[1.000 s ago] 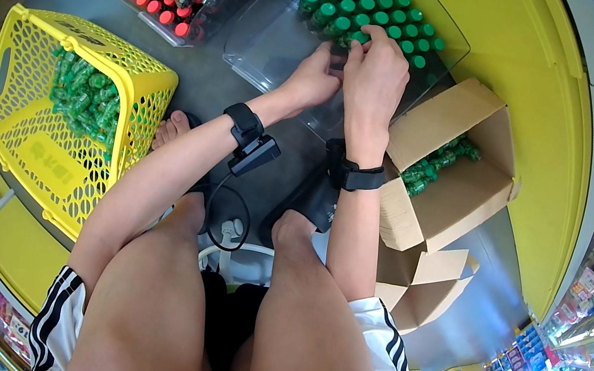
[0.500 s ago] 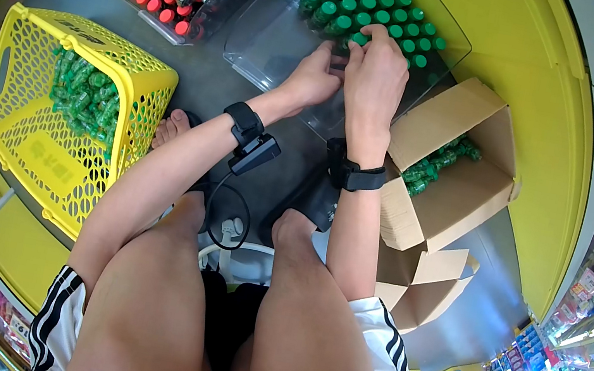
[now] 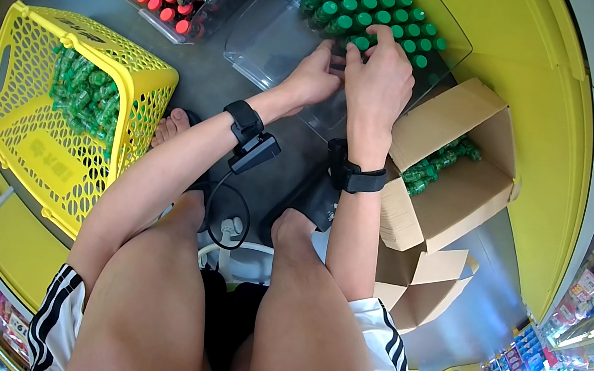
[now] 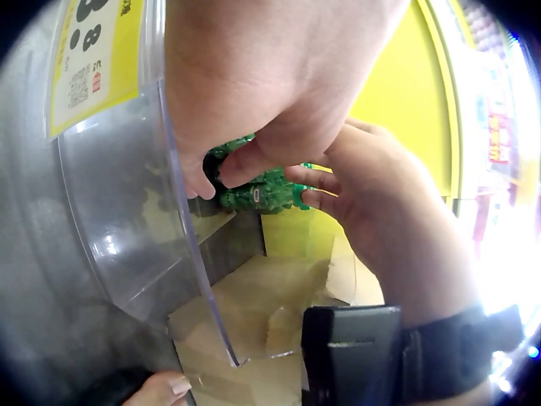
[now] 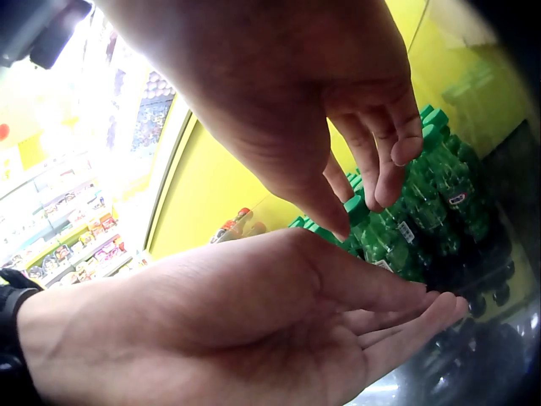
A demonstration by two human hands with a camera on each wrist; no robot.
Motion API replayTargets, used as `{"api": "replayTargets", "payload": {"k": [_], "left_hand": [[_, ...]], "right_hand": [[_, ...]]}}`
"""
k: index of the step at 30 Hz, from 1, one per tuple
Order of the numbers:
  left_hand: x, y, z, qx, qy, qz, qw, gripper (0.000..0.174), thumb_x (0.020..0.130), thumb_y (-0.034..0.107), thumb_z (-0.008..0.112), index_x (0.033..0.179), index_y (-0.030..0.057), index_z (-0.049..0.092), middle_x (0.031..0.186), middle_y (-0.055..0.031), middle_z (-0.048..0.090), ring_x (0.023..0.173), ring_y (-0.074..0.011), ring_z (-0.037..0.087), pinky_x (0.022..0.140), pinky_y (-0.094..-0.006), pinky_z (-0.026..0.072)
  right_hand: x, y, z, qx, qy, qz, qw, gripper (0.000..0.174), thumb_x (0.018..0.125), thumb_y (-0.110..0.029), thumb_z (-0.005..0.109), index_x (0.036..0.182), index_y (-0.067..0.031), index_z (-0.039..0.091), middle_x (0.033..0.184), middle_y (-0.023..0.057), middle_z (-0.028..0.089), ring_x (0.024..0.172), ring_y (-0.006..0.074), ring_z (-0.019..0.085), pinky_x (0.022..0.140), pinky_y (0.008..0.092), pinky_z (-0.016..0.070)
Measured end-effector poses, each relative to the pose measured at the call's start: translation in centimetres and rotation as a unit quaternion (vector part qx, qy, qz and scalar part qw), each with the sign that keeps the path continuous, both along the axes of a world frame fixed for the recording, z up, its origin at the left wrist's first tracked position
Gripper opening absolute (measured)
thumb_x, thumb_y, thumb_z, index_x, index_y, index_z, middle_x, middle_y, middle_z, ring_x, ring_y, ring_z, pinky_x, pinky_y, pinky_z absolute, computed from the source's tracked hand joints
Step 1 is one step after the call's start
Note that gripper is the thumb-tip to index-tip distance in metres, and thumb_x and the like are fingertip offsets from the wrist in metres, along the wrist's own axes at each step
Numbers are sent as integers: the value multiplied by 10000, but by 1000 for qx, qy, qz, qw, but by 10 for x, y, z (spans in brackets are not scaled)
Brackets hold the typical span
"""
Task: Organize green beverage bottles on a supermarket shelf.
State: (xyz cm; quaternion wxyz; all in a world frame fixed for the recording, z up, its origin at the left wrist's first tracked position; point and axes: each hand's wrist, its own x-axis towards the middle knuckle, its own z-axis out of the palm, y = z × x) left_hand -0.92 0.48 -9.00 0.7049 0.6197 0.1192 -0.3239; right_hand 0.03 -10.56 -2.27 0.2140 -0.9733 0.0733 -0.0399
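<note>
Green-capped bottles [image 3: 367,2] stand upright in rows inside a clear plastic bin [image 3: 259,38]. My right hand [image 3: 379,81] hovers over the front row, thumb and fingers apart around a green cap [image 3: 359,42]. In the right wrist view its fingers bend loosely above the caps, with a gap between thumb and fingertips. Low in front of the bottles is my left hand [image 3: 313,78], its fingers [image 5: 414,334] extended, fingertips close to the bottle bases. In the left wrist view a green bottle [image 4: 254,193] lies between the two hands, its cap by the right fingertips.
At left a yellow basket [image 3: 87,32] holds many green bottles. An open cardboard box [image 3: 469,191] with more green bottles stands at right, a second box [image 3: 431,298] below it. Red-capped dark bottles [image 3: 162,6] fill a rack at the upper left.
My right hand has shifted slightly right, and the gap between its thumb and index finger has widened around the cap. The left hand stays where it was.
</note>
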Motion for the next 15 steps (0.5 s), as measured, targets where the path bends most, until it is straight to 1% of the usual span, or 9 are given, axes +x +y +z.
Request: {"api": "replayTargets", "payload": {"k": [3, 5, 6, 8, 9, 11, 12, 14, 15], "left_hand": [[0, -1, 1, -11, 1, 11, 1000, 885, 988, -10, 631, 1676, -38, 76, 1561, -236, 513, 1412, -271, 548, 1140, -360, 463], [-1, -3, 2, -22, -14, 31, 999, 839, 908, -138, 491, 1644, -74, 93, 1537, -285, 505, 1295, -280, 651, 1038, -356, 553], [0, -2, 8, -22, -14, 31, 999, 839, 908, -138, 491, 1644, -74, 93, 1537, -285, 505, 1295, -280, 651, 1038, -356, 553], [1, 2, 20, -65, 10, 14, 998, 883, 960, -87, 568, 1674, -49, 50, 1625, -261, 426, 1470, -283, 495, 1179, -366, 430], [1, 2, 19, -65, 10, 15, 998, 883, 960, -87, 568, 1674, -49, 50, 1625, -261, 426, 1470, -283, 495, 1179, -366, 430], [1, 2, 18, -84, -2, 14, 996, 874, 955, -100, 554, 1673, -52, 56, 1651, -266, 385, 1513, -291, 443, 1208, -371, 401], [0, 0, 17, -84, -2, 14, 996, 874, 955, -100, 554, 1673, -52, 56, 1651, -266, 385, 1513, -291, 443, 1208, -371, 401], [-1, -4, 14, -86, -13, 52, 995, 824, 898, -179, 458, 1648, -5, 164, 1578, -249, 466, 1338, -263, 616, 1104, -372, 515], [-1, -4, 14, -86, -13, 52, 995, 824, 898, -179, 458, 1648, -5, 164, 1578, -249, 466, 1338, -263, 616, 1104, -372, 515]], "right_hand": [[0, 0, 0, 3, 12, -3, 1000, 335, 857, -176, 838, 1162, -99, 723, 907, 96, 749, 855, 332, 748, 748, 449, 576], [0, -1, -3, 3, 10, -1, 1000, 323, 859, -171, 835, 1154, -96, 726, 903, 95, 749, 854, 332, 747, 747, 449, 576], [0, -1, -4, 3, 8, 0, 1000, 311, 861, -166, 833, 1145, -93, 728, 898, 94, 749, 853, 333, 746, 747, 449, 576], [0, -1, -5, 7, 7, 2, 1000, 302, 863, -162, 830, 1139, -91, 729, 899, 96, 749, 852, 335, 746, 746, 449, 576], [1, -1, -6, 12, 6, 3, 1000, 293, 865, -157, 827, 1133, -88, 731, 901, 98, 749, 852, 337, 745, 745, 449, 576], [1, -1, -6, 12, 5, 4, 1000, 291, 867, -156, 826, 1134, -88, 731, 902, 98, 750, 851, 337, 745, 744, 448, 576], [1, -2, -7, 13, 3, 6, 1000, 289, 869, -154, 824, 1134, -88, 731, 904, 98, 751, 851, 337, 745, 744, 448, 575], [2, -2, -8, 13, 2, 9, 1000, 289, 870, -155, 824, 1135, -87, 731, 905, 98, 751, 850, 335, 744, 744, 448, 575], [2, -2, -8, 14, 0, 11, 1000, 289, 871, -157, 823, 1137, -86, 731, 906, 98, 752, 849, 333, 744, 744, 448, 574]]}}
